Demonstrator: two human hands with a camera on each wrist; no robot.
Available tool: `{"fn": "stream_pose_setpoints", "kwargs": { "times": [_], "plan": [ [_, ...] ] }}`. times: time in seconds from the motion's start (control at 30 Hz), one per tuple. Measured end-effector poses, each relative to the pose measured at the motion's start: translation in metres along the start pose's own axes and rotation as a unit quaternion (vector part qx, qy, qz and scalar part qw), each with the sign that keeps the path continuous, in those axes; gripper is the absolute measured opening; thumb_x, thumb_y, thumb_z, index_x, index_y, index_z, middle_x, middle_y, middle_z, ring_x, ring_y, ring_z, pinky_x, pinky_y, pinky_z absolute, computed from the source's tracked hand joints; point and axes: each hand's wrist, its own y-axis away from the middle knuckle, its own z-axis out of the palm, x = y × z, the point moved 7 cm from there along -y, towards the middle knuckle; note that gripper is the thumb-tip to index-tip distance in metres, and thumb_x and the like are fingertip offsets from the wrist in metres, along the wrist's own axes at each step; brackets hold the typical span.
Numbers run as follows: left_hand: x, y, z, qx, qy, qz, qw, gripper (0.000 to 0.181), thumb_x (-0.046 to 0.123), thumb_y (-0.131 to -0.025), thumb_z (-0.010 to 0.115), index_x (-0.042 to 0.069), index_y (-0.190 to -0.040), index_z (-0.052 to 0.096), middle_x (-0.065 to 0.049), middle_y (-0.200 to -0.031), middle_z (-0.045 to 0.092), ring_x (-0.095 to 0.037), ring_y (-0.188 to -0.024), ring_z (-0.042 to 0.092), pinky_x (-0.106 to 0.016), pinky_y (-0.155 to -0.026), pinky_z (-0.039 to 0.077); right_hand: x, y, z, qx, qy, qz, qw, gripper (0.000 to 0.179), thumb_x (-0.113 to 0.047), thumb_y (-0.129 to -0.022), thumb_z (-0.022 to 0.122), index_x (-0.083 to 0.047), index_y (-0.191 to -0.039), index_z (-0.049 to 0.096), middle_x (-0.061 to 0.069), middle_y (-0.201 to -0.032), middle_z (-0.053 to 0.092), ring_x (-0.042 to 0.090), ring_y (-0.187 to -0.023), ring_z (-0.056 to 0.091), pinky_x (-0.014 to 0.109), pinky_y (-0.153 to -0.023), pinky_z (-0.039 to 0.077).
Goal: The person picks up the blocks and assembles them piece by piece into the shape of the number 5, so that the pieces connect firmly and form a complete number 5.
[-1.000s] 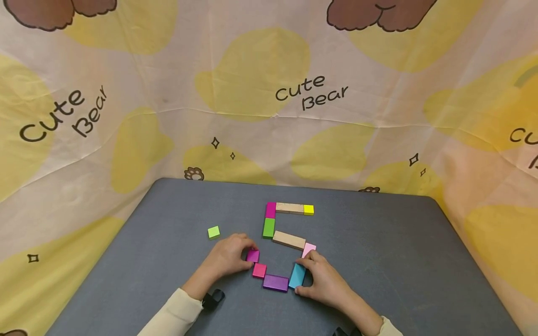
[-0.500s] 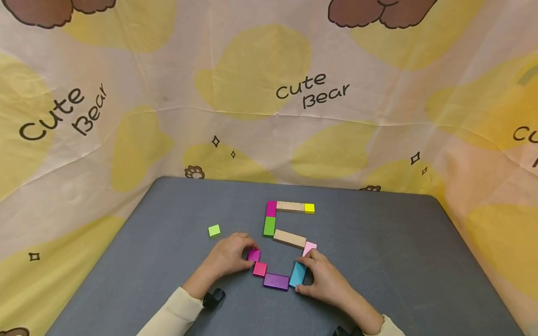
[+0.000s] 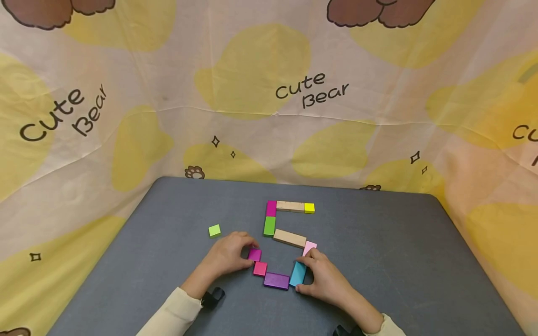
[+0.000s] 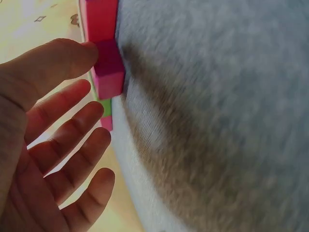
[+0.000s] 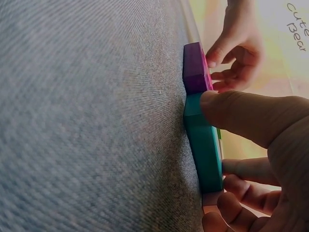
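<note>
Both hands should nudge gently: left hand (image 3: 229, 256) touches the magenta block (image 3: 254, 255) with straight fingers, right hand (image 3: 325, 280) pinches the blue block (image 3: 297, 274).

You have bare grey tabletop (image 3: 378, 261) wide open to the right of the block figure and along the far edge, so a hand can pass there freely. On the left, only the lone light green block (image 3: 214, 230) lies in the way, well apart from the rest. Your left hand (image 3: 229, 256) and right hand (image 3: 325, 280) close in the near end of the figure from both sides, and the draped bear-print cloth (image 3: 269, 116) walls off the back and flanks.
</note>
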Motion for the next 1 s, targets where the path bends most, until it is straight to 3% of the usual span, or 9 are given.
{"fn": "stream_pose_setpoints", "kwargs": {
  "times": [0.13,0.33,0.57,0.8,1.0],
  "plan": [
    [-0.003,0.001,-0.007,0.017,-0.004,0.002,0.9999,0.028,0.022,-0.072,0.079,0.018,-0.099,0.072,0.004,-0.096,0.068,-0.013,-0.091,0.061,-0.033,-0.08,0.052,0.0,0.0,-0.001,0.004,0.002,-0.001,1.0,0.058,-0.035,-0.067,0.085,-0.008,-0.116,0.068,-0.004,-0.096,0.051,0.011,-0.085,0.045,0.023,-0.067,0.041],
    [-0.018,0.005,-0.016,0.036,-0.007,-0.058,0.9977,0.029,0.023,-0.076,0.078,0.017,-0.103,0.072,0.002,-0.099,0.067,-0.014,-0.091,0.062,-0.035,-0.079,0.054,-0.001,0.001,-0.002,0.008,0.005,-0.008,0.9999,0.058,-0.034,-0.067,0.085,-0.008,-0.115,0.068,-0.003,-0.096,0.051,0.011,-0.086,0.045,0.023,-0.067,0.041],
    [-0.041,0.01,-0.032,0.078,-0.025,-0.116,0.9899,0.031,0.023,-0.076,0.079,0.016,-0.105,0.072,-0.001,-0.103,0.065,-0.022,-0.098,0.062,-0.042,-0.078,0.053,-0.002,0.001,-0.002,0.011,0.002,-0.008,0.9999,0.059,-0.034,-0.066,0.086,-0.007,-0.115,0.068,-0.003,-0.095,0.05,0.01,-0.085,0.045,0.022,-0.066,0.041],
    [-0.07,0.016,-0.042,0.084,-0.024,-0.175,0.9807,0.036,0.022,-0.076,0.078,0.012,-0.11,0.07,-0.009,-0.107,0.064,-0.03,-0.099,0.059,-0.046,-0.076,0.052,-0.001,0.001,-0.001,0.008,0.003,-0.003,1.0,0.059,-0.036,-0.067,0.085,-0.008,-0.116,0.068,-0.003,-0.095,0.05,0.01,-0.085,0.045,0.022,-0.066,0.04],
    [-0.089,0.02,-0.039,0.072,-0.021,-0.193,0.9782,0.039,0.021,-0.076,0.075,0.011,-0.113,0.069,-0.012,-0.109,0.062,-0.033,-0.101,0.057,-0.049,-0.078,0.05,-0.001,0.001,-0.001,0.005,0.002,0.0,1.0,0.059,-0.035,-0.067,0.085,-0.008,-0.116,0.068,-0.003,-0.095,0.05,0.011,-0.086,0.045,0.022,-0.066,0.04]
  ]
}}
